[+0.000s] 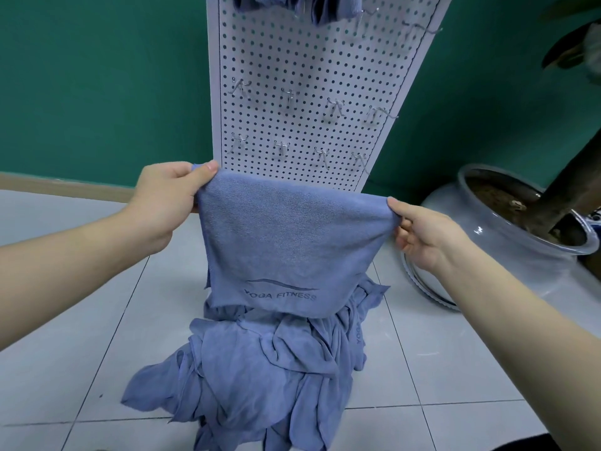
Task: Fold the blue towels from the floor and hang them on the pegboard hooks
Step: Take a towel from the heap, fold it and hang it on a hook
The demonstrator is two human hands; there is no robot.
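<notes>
Blue towel [292, 242] hangs folded before the pegboard [309, 76], above the towel pile [260, 369] on the floor. Left hand [162, 203] and right hand [422, 236] each pinch one top corner.

Both bare forearms reach forward from the lower corners of the head view, converging slightly toward the middle. The left hand [162, 203] is raised a little higher than the right, its back turned up, with the thumb lying on top and pressed against the curled fingers in a pinch at its inner side. The right hand [422, 234] sits lower and well apart from the left, wrist bent slightly, thumb extended toward the left hand and closed against the index finger in a matching pinch, while its remaining fingers curl loosely beneath the palm.
</notes>
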